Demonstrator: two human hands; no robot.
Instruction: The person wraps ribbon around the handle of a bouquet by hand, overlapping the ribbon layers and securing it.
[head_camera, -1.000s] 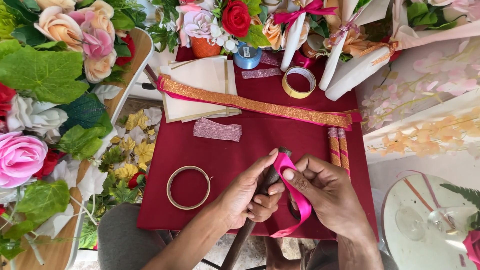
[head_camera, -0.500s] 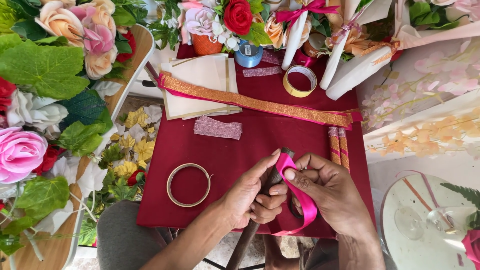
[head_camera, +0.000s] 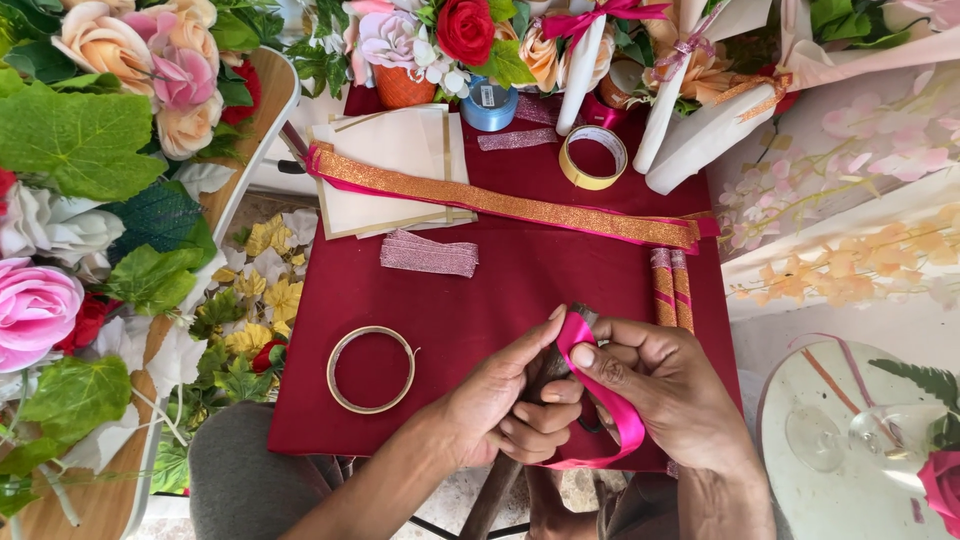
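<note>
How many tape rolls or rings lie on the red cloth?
2: a thin ring left of the left hand, and a yellow roll near the top. Flowers may hide others.

A florist's or gift-decorating workshop, probably: artificial roses and broad green leaves (head_camera: 70, 130) crowd the edges, a dark red cloth-covered counter (head_camera: 520, 270) carries a glittery orange ribbon strip (head_camera: 500, 203), a yellow tape roll (head_camera: 593, 157) and a thin gold hoop (head_camera: 372, 369), with ribbon-tied white wrapped cylinders (head_camera: 700, 140) behind
</note>
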